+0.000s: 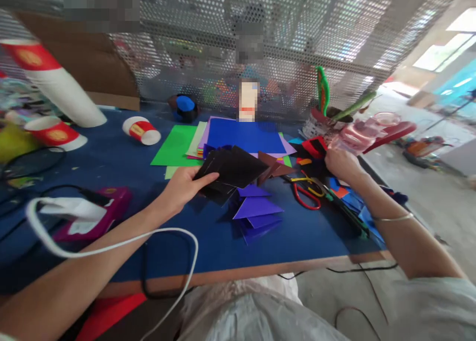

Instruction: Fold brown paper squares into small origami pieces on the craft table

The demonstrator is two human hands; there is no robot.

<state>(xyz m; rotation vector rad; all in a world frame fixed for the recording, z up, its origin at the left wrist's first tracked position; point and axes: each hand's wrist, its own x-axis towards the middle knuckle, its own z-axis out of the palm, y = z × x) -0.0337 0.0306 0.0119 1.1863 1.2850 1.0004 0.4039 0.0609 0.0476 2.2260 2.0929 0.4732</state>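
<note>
My left hand (186, 185) grips a fanned stack of black paper pieces (238, 167), thumb on top. Just beyond the stack's right end lie brown paper pieces (274, 165). Several purple folded paper pieces (257, 208) are on the table below the black stack. My right hand (344, 165) reaches down at the right side, among red and black paper scraps (315, 147); its fingertips are hidden. Close to it lie red-handled scissors (307, 196) and a long dark cutter-like tool (349, 214). Blue paper scraps (355, 202) lie under my right forearm.
Coloured sheets, blue (245, 135) and green (173, 145), are stacked at the back. Paper cups (142, 130) stand and lie at left. A white cable (163, 230) crosses over my left forearm near a magenta box (111, 214). A pink transparent container (359, 135) sits at right.
</note>
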